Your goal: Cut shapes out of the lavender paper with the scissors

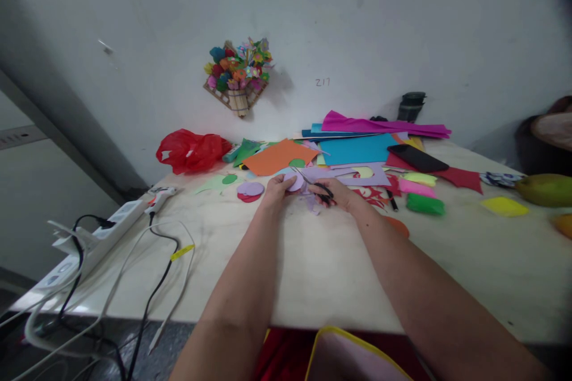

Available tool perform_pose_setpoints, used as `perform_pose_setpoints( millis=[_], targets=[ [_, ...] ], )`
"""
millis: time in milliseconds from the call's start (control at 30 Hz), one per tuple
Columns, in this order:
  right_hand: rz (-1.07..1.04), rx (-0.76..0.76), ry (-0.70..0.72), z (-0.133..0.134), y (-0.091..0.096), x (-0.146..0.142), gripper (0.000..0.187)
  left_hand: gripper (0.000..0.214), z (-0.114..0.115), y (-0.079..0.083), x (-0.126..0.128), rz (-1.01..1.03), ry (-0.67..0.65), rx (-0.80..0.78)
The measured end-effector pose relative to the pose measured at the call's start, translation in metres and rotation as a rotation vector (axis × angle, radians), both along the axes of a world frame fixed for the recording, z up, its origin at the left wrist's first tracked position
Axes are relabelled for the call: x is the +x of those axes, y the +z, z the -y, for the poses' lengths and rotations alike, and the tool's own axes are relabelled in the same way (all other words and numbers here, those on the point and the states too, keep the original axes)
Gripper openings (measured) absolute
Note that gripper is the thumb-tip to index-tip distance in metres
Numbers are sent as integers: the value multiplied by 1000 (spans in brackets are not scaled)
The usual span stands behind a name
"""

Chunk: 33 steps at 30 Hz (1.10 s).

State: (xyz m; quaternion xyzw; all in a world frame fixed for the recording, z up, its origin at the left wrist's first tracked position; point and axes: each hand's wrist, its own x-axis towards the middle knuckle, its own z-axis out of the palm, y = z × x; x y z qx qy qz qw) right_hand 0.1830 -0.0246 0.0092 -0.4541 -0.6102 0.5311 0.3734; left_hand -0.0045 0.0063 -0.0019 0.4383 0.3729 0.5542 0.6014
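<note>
My left hand (277,189) pinches a small lilac paper circle (294,181) above the pale table (313,262). My right hand (336,194) grips black-handled scissors (318,187), whose blades reach up to the circle's edge. Lilac scraps (313,205) lie just under both hands. A stack of cut circles, lilac on red (250,190), sits left of my left hand. A lilac sheet with cut-out holes (357,174) lies behind my right hand.
Coloured paper sheets: orange (274,158), blue (355,149), magenta (379,126). A black phone (417,158), green sponge (425,205), red plastic bag (192,150). A power strip with cables (98,235) at the left edge. Paper flower bouquet (238,74) on the wall.
</note>
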Motion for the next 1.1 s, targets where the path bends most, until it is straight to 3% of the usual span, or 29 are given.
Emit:
perform_pose_setpoints(
  millis=[333,1100],
  targets=[
    [8,-4,-10,0,-2,0,35,35,-4,-4,-4,-3,-32,13],
    [21,-52,-66,6,8,-5,36,16,3,6,-4,36,17,-60]
  ],
)
